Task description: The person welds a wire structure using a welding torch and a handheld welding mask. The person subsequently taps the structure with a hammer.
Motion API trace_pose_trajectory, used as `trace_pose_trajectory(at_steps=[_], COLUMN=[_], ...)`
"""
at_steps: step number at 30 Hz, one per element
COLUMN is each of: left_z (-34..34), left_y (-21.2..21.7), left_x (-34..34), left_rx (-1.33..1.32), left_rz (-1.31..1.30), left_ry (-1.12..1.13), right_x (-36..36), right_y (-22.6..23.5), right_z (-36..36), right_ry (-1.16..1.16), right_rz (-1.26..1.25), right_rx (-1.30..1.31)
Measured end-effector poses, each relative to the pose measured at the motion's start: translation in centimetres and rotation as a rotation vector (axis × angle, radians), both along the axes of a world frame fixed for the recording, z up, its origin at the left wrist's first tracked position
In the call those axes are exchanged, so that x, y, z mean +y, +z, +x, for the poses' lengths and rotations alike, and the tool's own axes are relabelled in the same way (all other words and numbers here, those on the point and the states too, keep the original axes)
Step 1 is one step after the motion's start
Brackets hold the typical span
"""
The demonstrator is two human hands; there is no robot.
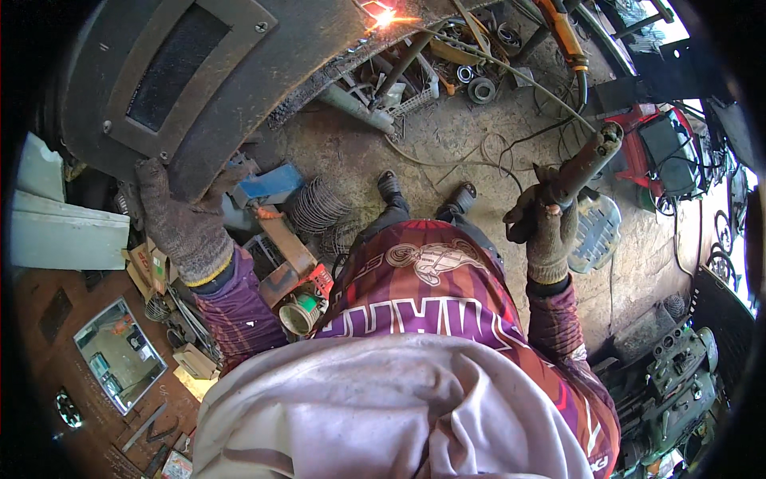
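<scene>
- Landmark: dark welding shield (191,88), w/ framed rect. window, screws on the frame.
- L hand (187,223), in grey-brown knit glove, at shield's lower end; grip closed on that end, some fingers hidden behind, so exact finger pos. unclear.
- R hand (550,235), similar glove, well R of shield; grip wrapped round electrode holder (582,168), no gap seen.
- Electrode holder: tilted, head pointing up & R, i.e. away from shield.
- Welding rod (511,64): thin, runs from holder head up-L, back twd shield's upper R side.
- Bright spark (384,16): R of shield's upper part, at rod's far end; glare hides what the tip touches.
- Blue box (270,184): just below shield's R edge.
- Wire coil (319,203): below shield & a bit further R.
- Sandals (459,197) on wearer's feet: below shield, to the R, on the floor (431,152).
- Orange tool (561,32) w/ cable: far R of shield's top.
- Red-and-black machine (638,152): far R of shield, past electrode holder.
- White boards (68,231): below shield, to the L.
- Framed mirror-like panel (120,355): well below shield, L side.
</scene>
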State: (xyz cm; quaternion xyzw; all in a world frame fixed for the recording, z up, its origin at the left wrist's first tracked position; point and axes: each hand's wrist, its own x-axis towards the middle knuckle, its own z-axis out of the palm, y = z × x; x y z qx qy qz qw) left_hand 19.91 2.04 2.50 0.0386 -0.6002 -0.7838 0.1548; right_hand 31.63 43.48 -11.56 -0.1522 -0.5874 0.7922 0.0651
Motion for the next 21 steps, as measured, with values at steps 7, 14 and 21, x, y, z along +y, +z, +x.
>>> trace_pose_trajectory(at_steps=[7,14,21], left_z=[0.2,0.5,1.2], left_y=[0.2,0.1,-0.3], left_x=[1.7,5.1,7.0], left_rx=[-0.103,-0.014,-0.168], left_rz=[-0.029,-0.138,0.001], left_ry=[-0.040,-0.023,-0.228], right_x=[-0.4,-0.7,-0.7], right_y=[0.2,0.1,-0.1], right_z=[-0.1,-0.2,-0.1], right_ry=[0.018,0.015,0.034], right_rz=[-0.031,-0.022,0.014], right_rx=[0.003,0.030,0.009])
